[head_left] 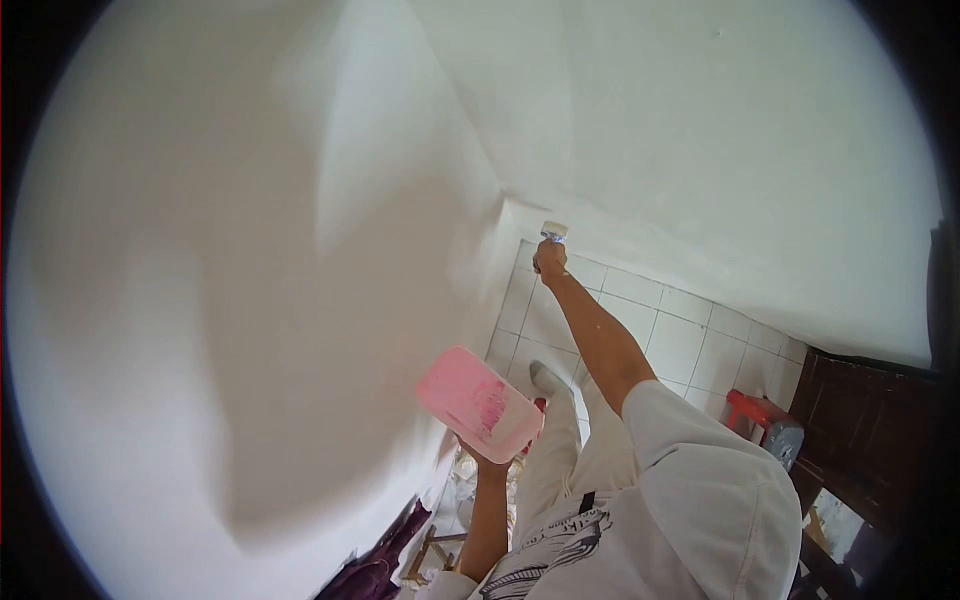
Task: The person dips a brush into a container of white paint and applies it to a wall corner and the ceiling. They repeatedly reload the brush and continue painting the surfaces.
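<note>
My right hand (549,258) is closed round the handle of a paint brush (554,232), its pale bristles pointing up at the white wall (690,150) close to the corner. The right arm is stretched far forward. Lower down, my left hand (484,455) holds a pink plastic tub (480,402) from beneath its near edge. Inside the tub are whitish smears and a patch of darker pink; its depth of contents is hard to tell. Most of the left hand's fingers are hidden under the tub.
White walls meet at a corner above a white tiled floor (675,345). A red stool (755,410) with a grey item stands at the right, beside dark wooden furniture (850,410). Purple cloth (375,570) and a wooden frame (430,555) lie at the lower left.
</note>
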